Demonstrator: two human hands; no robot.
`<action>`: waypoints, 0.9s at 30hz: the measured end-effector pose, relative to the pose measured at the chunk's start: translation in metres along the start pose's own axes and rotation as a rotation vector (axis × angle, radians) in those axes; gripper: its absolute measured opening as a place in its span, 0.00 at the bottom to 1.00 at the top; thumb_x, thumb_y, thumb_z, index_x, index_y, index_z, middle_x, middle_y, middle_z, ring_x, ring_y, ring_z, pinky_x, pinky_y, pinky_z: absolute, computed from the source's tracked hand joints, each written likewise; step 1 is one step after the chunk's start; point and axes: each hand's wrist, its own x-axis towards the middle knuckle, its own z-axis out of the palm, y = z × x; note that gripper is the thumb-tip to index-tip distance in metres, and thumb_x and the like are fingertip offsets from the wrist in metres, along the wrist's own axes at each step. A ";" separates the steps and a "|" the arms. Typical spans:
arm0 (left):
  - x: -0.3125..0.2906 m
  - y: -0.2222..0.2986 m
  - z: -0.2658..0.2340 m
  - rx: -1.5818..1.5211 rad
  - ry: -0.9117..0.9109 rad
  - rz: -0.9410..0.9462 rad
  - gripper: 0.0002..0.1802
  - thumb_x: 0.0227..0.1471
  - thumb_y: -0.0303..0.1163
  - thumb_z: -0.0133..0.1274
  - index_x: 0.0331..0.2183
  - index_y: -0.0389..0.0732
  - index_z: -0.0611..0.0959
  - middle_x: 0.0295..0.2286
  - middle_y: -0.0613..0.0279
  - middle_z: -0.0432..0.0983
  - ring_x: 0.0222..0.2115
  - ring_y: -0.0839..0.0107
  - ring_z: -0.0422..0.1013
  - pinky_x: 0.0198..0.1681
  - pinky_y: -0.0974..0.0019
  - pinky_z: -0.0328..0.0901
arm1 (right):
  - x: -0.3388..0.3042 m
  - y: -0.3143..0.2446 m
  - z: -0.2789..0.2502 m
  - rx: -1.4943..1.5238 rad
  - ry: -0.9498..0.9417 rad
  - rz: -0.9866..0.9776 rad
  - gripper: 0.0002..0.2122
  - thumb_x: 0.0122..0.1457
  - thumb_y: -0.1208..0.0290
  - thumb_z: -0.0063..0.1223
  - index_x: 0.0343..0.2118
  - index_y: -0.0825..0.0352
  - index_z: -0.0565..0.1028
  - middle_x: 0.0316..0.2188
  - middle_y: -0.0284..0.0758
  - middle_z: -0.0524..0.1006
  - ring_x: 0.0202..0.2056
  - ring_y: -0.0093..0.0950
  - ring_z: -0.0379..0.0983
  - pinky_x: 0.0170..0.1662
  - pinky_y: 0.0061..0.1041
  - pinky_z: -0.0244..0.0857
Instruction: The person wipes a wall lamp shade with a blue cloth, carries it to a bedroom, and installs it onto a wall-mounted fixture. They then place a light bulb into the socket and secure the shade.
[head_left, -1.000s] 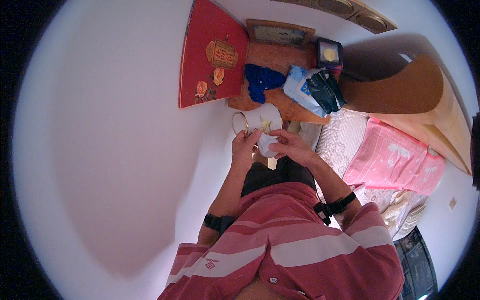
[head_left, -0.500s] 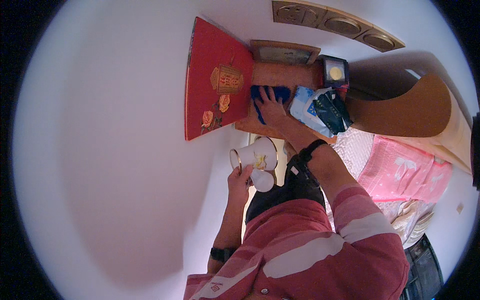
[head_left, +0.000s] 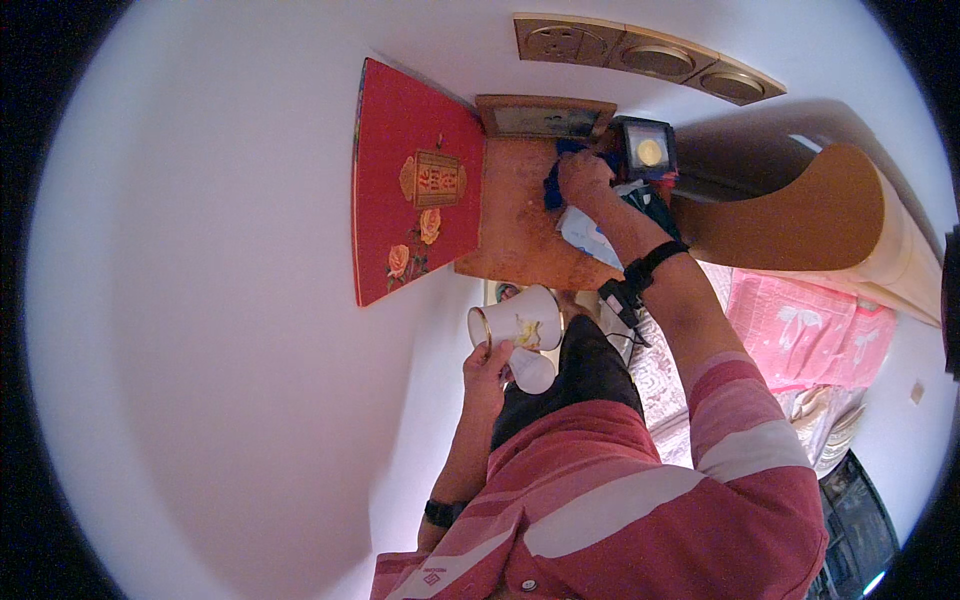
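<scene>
My left hand (head_left: 487,368) is closed round a white gold-edged cup (head_left: 535,322) with a yellow flower design, held in front of the small wooden table. A smooth white rounded piece (head_left: 532,371) hangs below the cup in the same grasp; I cannot make out its kind. On the wooden tabletop (head_left: 515,225), my right hand (head_left: 587,180) presses a dark blue cloth (head_left: 553,187) near the back, fingers bent over it. Most of the cloth is under the hand. Beside that hand lie a light blue and white packet (head_left: 588,236) and a dark green packet (head_left: 648,203), partly behind my forearm.
A red board with roses (head_left: 430,190) leans on the left wall. Behind the table stand a wooden picture frame (head_left: 545,119) and a black box with a gold disc (head_left: 649,150). A curved brown headboard (head_left: 790,225) and pink bedding (head_left: 800,320) border the right. Sockets (head_left: 650,58) line the wall.
My right hand has slid the blue cloth back and to the right, toward the picture frame and black box. The left hand still holds the cup, slightly lower in view.
</scene>
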 end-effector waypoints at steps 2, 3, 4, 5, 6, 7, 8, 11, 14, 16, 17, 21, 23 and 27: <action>0.000 0.001 -0.001 0.003 -0.011 -0.003 0.15 0.60 0.36 0.59 0.46 0.37 0.81 0.36 0.60 0.82 0.33 0.69 0.80 0.34 0.65 0.75 | 0.004 -0.005 0.004 0.025 0.028 0.037 0.16 0.61 0.64 0.50 0.48 0.68 0.77 0.49 0.55 0.75 0.45 0.50 0.76 0.28 0.55 0.75; -0.001 0.001 -0.001 0.003 0.002 0.008 0.16 0.60 0.36 0.59 0.46 0.37 0.81 0.36 0.61 0.82 0.33 0.69 0.79 0.34 0.65 0.75 | 0.002 -0.011 0.009 -0.051 0.082 -0.012 0.16 0.61 0.65 0.50 0.48 0.67 0.77 0.49 0.55 0.75 0.45 0.49 0.76 0.31 0.56 0.75; -0.001 0.002 -0.001 0.002 0.010 0.009 0.16 0.60 0.36 0.59 0.46 0.38 0.81 0.36 0.61 0.82 0.32 0.69 0.79 0.33 0.65 0.74 | -0.001 -0.018 0.014 -0.141 0.192 -0.040 0.16 0.61 0.65 0.50 0.49 0.67 0.77 0.49 0.54 0.75 0.46 0.49 0.76 0.34 0.57 0.75; -0.002 0.002 -0.001 -0.004 0.016 0.011 0.16 0.60 0.37 0.59 0.46 0.38 0.81 0.35 0.62 0.82 0.32 0.69 0.79 0.33 0.65 0.74 | -0.004 -0.024 0.019 -0.208 0.225 -0.093 0.16 0.62 0.65 0.50 0.49 0.67 0.77 0.49 0.53 0.75 0.46 0.49 0.75 0.37 0.58 0.75; -0.003 0.002 -0.001 0.000 0.026 0.017 0.16 0.60 0.37 0.59 0.46 0.38 0.81 0.35 0.62 0.82 0.32 0.69 0.79 0.33 0.65 0.74 | -0.005 -0.028 0.021 -0.180 0.278 -0.185 0.16 0.62 0.65 0.50 0.49 0.67 0.76 0.49 0.53 0.75 0.47 0.49 0.75 0.41 0.57 0.74; -0.003 0.002 -0.002 0.005 0.037 0.021 0.16 0.60 0.37 0.59 0.46 0.38 0.81 0.36 0.62 0.82 0.32 0.69 0.79 0.33 0.65 0.74 | -0.006 -0.032 0.022 -0.122 0.250 -0.300 0.16 0.61 0.65 0.50 0.50 0.66 0.76 0.49 0.53 0.75 0.49 0.49 0.74 0.45 0.56 0.73; -0.004 0.002 -0.002 0.000 0.034 0.017 0.17 0.60 0.37 0.59 0.46 0.37 0.81 0.36 0.62 0.82 0.33 0.69 0.79 0.33 0.65 0.74 | -0.005 -0.036 0.022 -0.091 0.243 -0.378 0.16 0.61 0.66 0.51 0.50 0.66 0.76 0.49 0.53 0.75 0.50 0.49 0.73 0.48 0.55 0.72; -0.007 0.000 -0.006 0.014 0.059 -0.024 0.17 0.60 0.38 0.59 0.46 0.37 0.80 0.37 0.62 0.82 0.33 0.69 0.79 0.33 0.66 0.74 | 0.000 -0.054 0.021 -0.023 0.236 -0.679 0.20 0.61 0.67 0.50 0.56 0.65 0.73 0.54 0.50 0.73 0.56 0.50 0.69 0.57 0.51 0.66; -0.010 -0.005 -0.010 0.027 0.062 -0.001 0.18 0.61 0.38 0.59 0.47 0.37 0.80 0.37 0.61 0.81 0.33 0.69 0.79 0.32 0.65 0.75 | -0.006 -0.073 0.032 0.233 0.392 -0.560 0.26 0.59 0.67 0.51 0.62 0.62 0.69 0.61 0.47 0.68 0.61 0.49 0.64 0.60 0.50 0.61; -0.010 -0.010 -0.012 -0.056 0.107 -0.013 0.16 0.60 0.36 0.60 0.46 0.37 0.81 0.35 0.63 0.82 0.30 0.74 0.78 0.28 0.70 0.70 | -0.027 -0.080 0.050 0.086 0.403 -0.563 0.28 0.59 0.66 0.51 0.64 0.61 0.67 0.64 0.45 0.66 0.63 0.48 0.61 0.63 0.51 0.57; -0.010 -0.013 -0.013 -0.114 0.082 0.003 0.15 0.60 0.35 0.61 0.45 0.37 0.81 0.34 0.64 0.82 0.29 0.76 0.77 0.26 0.73 0.68 | -0.042 -0.081 0.062 -0.011 0.359 -0.549 0.29 0.58 0.66 0.51 0.65 0.61 0.66 0.66 0.45 0.64 0.65 0.48 0.59 0.64 0.52 0.56; -0.005 -0.025 -0.023 -0.093 0.088 -0.010 0.15 0.59 0.35 0.62 0.44 0.38 0.81 0.34 0.65 0.81 0.28 0.77 0.76 0.25 0.72 0.67 | -0.109 -0.071 0.103 -0.062 0.305 -0.787 0.27 0.60 0.64 0.49 0.64 0.60 0.68 0.64 0.43 0.66 0.64 0.44 0.60 0.63 0.47 0.57; -0.002 -0.031 -0.031 -0.085 0.084 -0.033 0.15 0.59 0.36 0.62 0.44 0.38 0.81 0.33 0.65 0.81 0.27 0.77 0.76 0.24 0.72 0.66 | -0.129 -0.075 0.116 -0.007 0.279 -0.920 0.26 0.59 0.65 0.49 0.62 0.62 0.69 0.62 0.46 0.68 0.60 0.45 0.64 0.61 0.47 0.60; 0.001 -0.044 -0.048 0.024 0.047 -0.035 0.18 0.61 0.37 0.58 0.47 0.35 0.79 0.37 0.59 0.80 0.33 0.69 0.78 0.34 0.65 0.75 | -0.130 -0.128 0.132 0.057 0.334 -0.744 0.24 0.59 0.67 0.48 0.59 0.64 0.72 0.57 0.48 0.72 0.53 0.43 0.70 0.47 0.43 0.73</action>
